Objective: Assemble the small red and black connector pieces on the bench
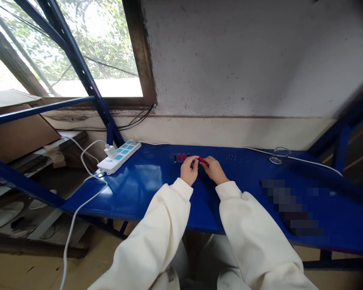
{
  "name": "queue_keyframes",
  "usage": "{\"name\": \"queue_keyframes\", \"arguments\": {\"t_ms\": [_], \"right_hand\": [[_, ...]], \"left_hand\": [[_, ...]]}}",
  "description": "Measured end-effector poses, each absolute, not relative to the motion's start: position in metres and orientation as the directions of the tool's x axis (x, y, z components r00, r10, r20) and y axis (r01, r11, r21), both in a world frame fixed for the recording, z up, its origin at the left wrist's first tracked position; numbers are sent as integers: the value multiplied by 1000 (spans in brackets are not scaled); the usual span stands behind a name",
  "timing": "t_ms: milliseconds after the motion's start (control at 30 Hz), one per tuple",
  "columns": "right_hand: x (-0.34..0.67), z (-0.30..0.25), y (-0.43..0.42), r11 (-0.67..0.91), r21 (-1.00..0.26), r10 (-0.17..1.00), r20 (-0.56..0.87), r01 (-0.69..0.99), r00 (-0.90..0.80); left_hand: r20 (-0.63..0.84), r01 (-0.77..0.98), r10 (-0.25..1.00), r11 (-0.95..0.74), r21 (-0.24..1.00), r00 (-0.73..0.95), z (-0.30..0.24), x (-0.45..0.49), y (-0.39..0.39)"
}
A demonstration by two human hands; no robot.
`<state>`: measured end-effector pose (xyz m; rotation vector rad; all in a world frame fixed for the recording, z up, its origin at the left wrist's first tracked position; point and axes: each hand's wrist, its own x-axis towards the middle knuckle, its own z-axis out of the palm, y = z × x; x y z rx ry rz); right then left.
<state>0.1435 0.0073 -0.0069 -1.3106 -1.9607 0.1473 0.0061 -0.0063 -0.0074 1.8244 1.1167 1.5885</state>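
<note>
Over the blue table (145, 193), my two hands meet at a small red cylindrical piece (201, 159). My right hand (215, 170) pinches this piece between its fingertips. Right beside its left end, the fingers of my left hand (188, 170) are pressed together; what they grip is too small to make out. Just behind my left hand, several small cylinders stand in a row: a black cylinder (175, 158), a red cylinder (179, 158) and others partly hidden by the hand. Tiny metal-looking bits (231, 157) lie to the right of my right hand.
A white power strip (118, 158) with a plugged-in white adapter lies on the left, its cable hanging over the edge. A clear round container (276, 160) is at the back right. A blurred dark object (290, 207) lies front right. The wall (230, 131) borders the table's back.
</note>
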Motion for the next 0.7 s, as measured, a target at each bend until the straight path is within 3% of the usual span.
{"name": "queue_keyframes", "arguments": {"t_ms": [300, 433, 567, 700], "right_hand": [[139, -12, 8, 484, -554, 812, 573, 677, -111], [135, -11, 8, 438, -699, 852, 524, 565, -13], [135, -17, 18, 320, -814, 918, 392, 484, 52], [131, -20, 30, 219, -817, 964, 265, 534, 10]], "left_hand": [[596, 370, 790, -601, 709, 142, -14, 6, -4], [601, 411, 785, -603, 684, 152, -15, 6, -4], [623, 383, 782, -579, 720, 11, -8, 4, -6], [555, 260, 802, -500, 826, -220, -1, 0, -4]]}}
